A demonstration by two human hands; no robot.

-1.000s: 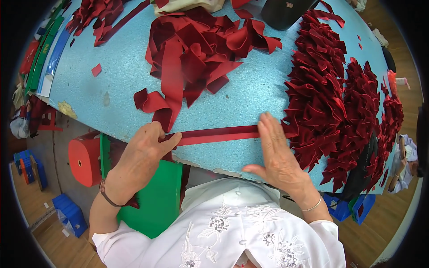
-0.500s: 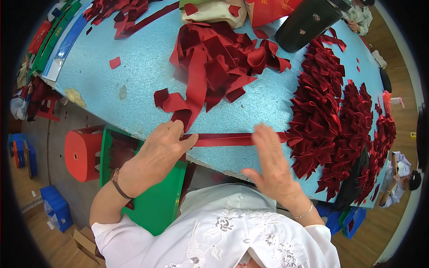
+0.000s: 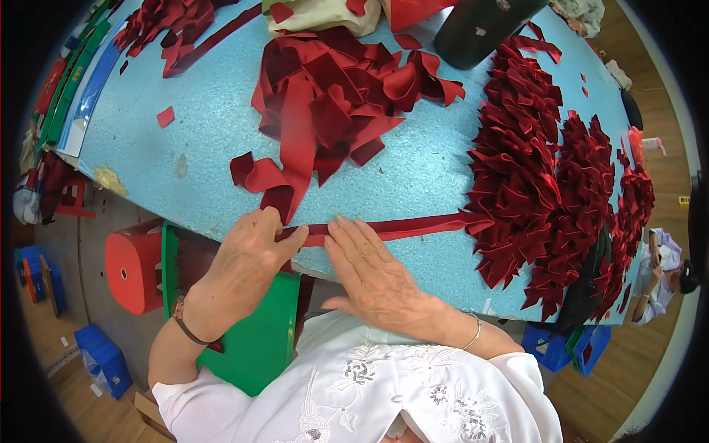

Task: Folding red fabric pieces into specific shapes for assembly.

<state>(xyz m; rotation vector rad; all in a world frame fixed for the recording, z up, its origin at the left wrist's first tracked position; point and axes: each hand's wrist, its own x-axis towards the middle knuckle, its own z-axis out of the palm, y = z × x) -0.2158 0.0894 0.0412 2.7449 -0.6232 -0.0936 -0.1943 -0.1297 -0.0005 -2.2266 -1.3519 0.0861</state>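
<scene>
A dark red velvet ribbon [image 3: 422, 226] lies lengthwise along the near edge of the blue table, its right end reaching a tall row of folded ribbon pieces [image 3: 513, 170]. Pinched at the ribbon's left end are the fingers of my left hand [image 3: 247, 258]. Flat across the ribbon, just right of those fingers, my right hand [image 3: 373, 277] rests with fingers outstretched and thumb apart. Beyond my left hand, a loose heap of wide red ribbon [image 3: 325, 96] trails a strip down toward my fingers. Part of the ribbon is hidden under both hands.
A black tumbler [image 3: 484, 33] and a cream bag [image 3: 332, 16] stand at the back. More folded ribbon rows [image 3: 583, 184] line the right side. Below the table's left edge are a green tray [image 3: 255, 332] and a red stool [image 3: 133, 266]. Another person [image 3: 659, 269] is at far right.
My right hand has moved left along the ribbon and now lies flat close to my left hand. The left hand keeps its pinch. The whole view has shifted slightly.
</scene>
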